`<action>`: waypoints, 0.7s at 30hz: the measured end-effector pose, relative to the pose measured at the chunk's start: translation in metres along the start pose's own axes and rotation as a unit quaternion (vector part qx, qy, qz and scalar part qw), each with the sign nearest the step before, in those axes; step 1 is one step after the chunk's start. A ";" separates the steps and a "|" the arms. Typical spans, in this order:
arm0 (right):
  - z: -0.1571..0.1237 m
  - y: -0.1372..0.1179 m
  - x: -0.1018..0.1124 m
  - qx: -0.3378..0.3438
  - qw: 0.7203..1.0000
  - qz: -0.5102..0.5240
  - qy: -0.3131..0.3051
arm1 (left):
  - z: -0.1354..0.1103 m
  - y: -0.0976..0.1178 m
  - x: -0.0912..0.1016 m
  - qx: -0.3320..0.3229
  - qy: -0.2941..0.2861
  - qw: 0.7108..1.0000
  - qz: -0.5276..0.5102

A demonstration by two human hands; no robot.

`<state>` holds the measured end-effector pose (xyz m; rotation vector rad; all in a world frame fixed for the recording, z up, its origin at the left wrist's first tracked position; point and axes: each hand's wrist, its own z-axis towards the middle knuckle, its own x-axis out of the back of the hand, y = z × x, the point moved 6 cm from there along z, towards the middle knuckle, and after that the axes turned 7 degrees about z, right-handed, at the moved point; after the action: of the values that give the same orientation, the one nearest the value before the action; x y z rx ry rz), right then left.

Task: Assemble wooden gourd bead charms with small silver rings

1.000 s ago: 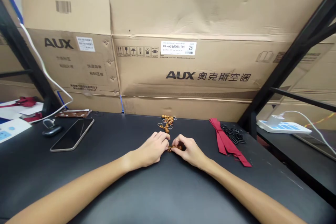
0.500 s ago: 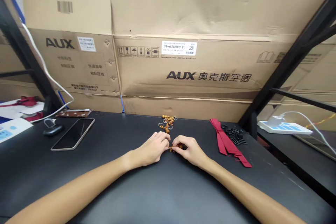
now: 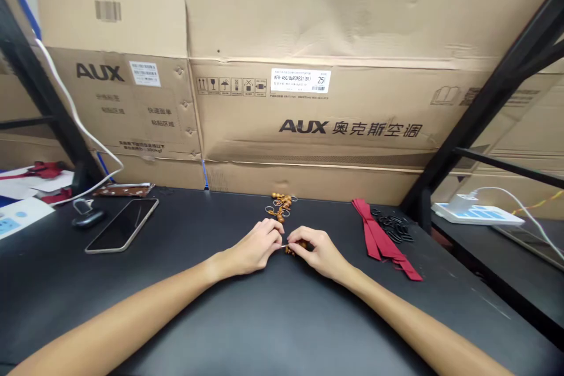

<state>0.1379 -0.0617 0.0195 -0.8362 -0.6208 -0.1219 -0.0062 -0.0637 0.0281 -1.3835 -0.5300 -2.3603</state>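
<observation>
My left hand is closed, thumb and fingers pinched at one end of a small beaded keychain. Opposite it, my right hand pinches the same keychain, whose brown wooden beads show partly under the fingers. A thin pale piece, perhaps its ring, spans the narrow gap between my fingertips. Most of the keychain is hidden by the right hand. Just beyond my hands lie several more beaded keychains with metal rings, in a loose pile on the black table.
Red fabric strips and a pile of black clasps or rings lie to the right. On the left are a phone, a dark small device and a brown packet. Cardboard stands behind; a power strip sits far right.
My left fingers have shifted very slightly, and the piece between my fingertips now looks paler. More beads show under my right hand. Everything else stays in place.
</observation>
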 end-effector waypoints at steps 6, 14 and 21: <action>0.000 0.000 -0.001 0.006 1.000 -0.007 0.002 | -0.001 -0.006 -0.003 0.026 0.012 0.999 -0.042; 0.000 0.000 -0.001 0.007 1.000 0.008 -0.005 | -0.001 -0.012 -0.002 0.052 0.014 0.991 -0.126; -0.001 -0.002 -0.004 0.033 0.999 0.001 0.001 | -0.001 -0.012 -0.004 0.052 -0.001 0.987 -0.151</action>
<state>0.1341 -0.0637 0.0179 -0.7735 -0.6184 -0.1001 -0.0106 -0.0530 0.0226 -1.3381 -0.9068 -2.5200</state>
